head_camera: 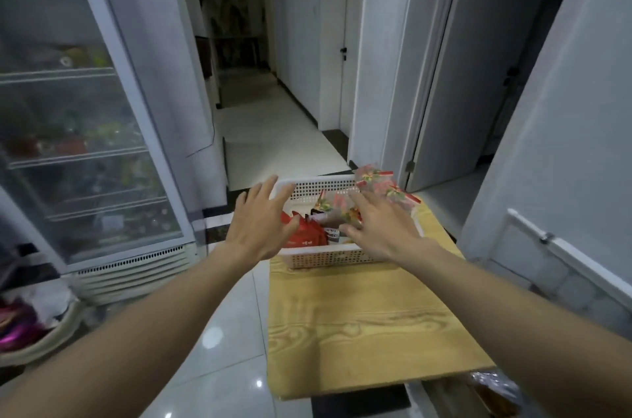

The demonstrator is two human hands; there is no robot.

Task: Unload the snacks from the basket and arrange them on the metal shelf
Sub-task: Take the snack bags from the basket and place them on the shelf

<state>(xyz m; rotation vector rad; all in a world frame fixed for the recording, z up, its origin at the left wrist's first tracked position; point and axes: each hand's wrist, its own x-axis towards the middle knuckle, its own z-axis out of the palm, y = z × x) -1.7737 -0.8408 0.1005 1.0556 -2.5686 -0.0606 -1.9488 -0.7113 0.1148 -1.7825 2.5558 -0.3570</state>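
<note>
A white perforated plastic basket (321, 258) stands at the far end of a yellow wood-grain tabletop (359, 325). Inside lie red snack packets (306, 236) and clear packets with red and green print (337, 204); more clear packets (383, 185) hang over its far right corner. My left hand (261, 224) hovers open over the basket's left end, fingers spread. Over the basket's right half my right hand (379, 227) is also open, fingers spread, holding nothing. No metal shelf is visible.
A glass-door display fridge (78, 130) full of goods stands at the left. A hallway with white doors runs ahead. A white wall with a rail (561, 246) is close on the right. Glossy tiled floor (219, 332) lies left of the table.
</note>
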